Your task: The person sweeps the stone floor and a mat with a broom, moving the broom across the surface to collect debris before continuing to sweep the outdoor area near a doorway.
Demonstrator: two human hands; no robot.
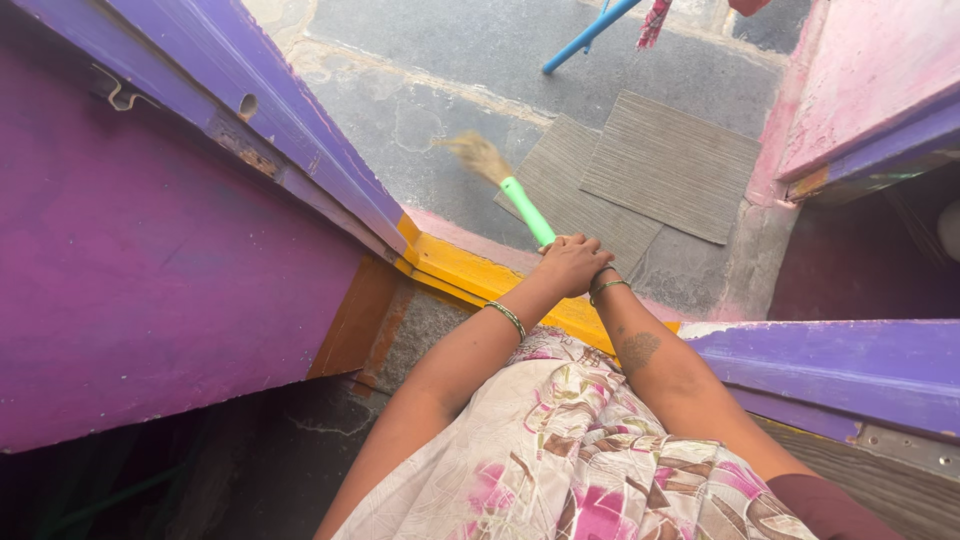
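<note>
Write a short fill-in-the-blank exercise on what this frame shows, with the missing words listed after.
1. Both hands, left hand over right hand, grip a broom with a ____ handle.
2. The broom reaches out over a ____ door sill.
3. On the stone floor outside lie two grey ____.
4. The door at the left is painted ____.

Missing words: green; yellow; mats; purple

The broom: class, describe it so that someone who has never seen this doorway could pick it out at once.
Start at the purple door frame and follow it down to the yellow threshold. Just past it, both hands, the left hand over the right hand, grip the broom, which reaches out over the grey stone floor beside two ribbed mats. Its bright green handle and straw-coloured bristles set it apart.
</note>
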